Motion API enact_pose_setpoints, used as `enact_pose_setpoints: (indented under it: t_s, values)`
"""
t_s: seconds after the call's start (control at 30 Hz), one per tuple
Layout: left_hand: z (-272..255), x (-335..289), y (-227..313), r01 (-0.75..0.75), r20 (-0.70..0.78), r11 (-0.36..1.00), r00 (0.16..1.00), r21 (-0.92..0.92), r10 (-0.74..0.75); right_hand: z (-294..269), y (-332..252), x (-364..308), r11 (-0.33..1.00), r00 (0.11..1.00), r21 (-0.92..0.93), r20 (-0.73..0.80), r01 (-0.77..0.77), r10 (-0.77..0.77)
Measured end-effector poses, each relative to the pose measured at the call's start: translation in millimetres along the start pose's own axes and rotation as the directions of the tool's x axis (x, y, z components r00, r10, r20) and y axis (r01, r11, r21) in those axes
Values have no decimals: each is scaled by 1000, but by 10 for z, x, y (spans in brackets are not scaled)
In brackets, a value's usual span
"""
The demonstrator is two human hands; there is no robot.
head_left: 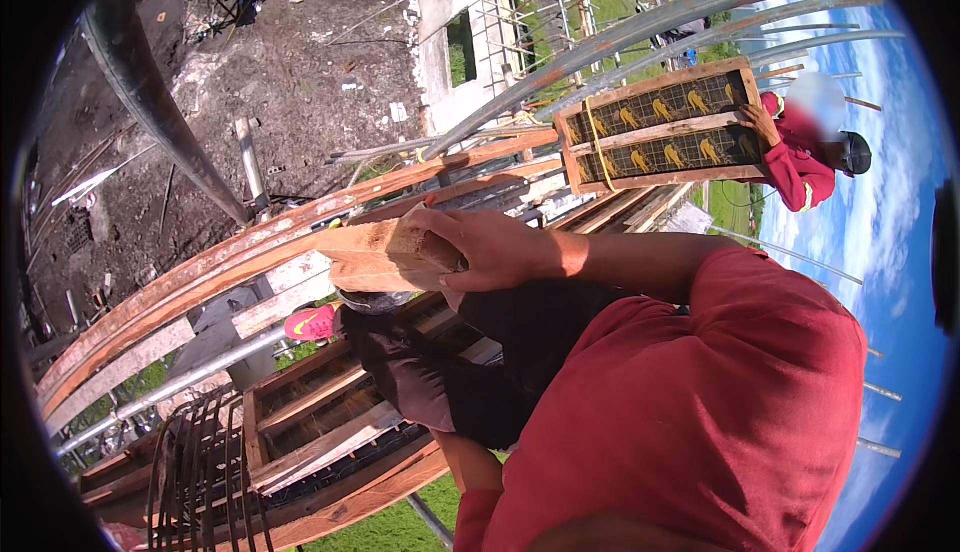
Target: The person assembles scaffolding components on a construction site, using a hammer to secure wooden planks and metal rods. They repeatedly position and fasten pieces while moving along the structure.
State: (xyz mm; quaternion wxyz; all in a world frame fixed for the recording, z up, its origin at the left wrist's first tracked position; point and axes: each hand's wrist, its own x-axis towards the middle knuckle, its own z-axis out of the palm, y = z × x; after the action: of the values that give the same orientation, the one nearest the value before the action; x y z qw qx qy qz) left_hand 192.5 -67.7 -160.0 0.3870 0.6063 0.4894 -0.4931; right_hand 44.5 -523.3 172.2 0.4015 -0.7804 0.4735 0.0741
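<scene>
My right hand reaches leftward across the picture and is closed round the end of a squared piece of timber. Its thumb lies on the near side and its fingers on the far side. Where this timber stops on the left I cannot tell, since it blends with the long wooden beam beside it. My left forearm shows at the lower left of my red shirt, but the hand is hidden behind my dark trouser leg. A pink shoe shows beyond my legs.
A co-worker in red holds a wood-framed dark panel with yellow prints. Metal pipes cross the upper right, and a thick pole stands upper left. Several bent rebars and another wooden frame lie lower left. Muddy ground lies far below.
</scene>
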Motion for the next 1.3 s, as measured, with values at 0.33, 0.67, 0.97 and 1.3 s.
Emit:
enact_pose_setpoints:
  t_s: [0.33, 0.67, 0.97, 1.3]
  values:
    - [303, -47, 1235, -196, -492, 959, 827, 204, 274, 610, -654, 675, 991, 974, -15, 188, 134, -129]
    - [1111, -975, 1430, -374, -119, 889, 927, -263, 355, 2235, -1401, 1291, 918, 924, 354, 381, -178, 32]
    - [1337, -135, 2168, 66, 384, 562, 794, -824, 471, 3650, -1289, 1698, 851, 927, 439, 349, -289, 135]
    - [1137, 42, 2471, 87, 468, 687, 792, -721, 391, 3865, -1385, 1896, 875, 961, 436, 256, -210, 103]
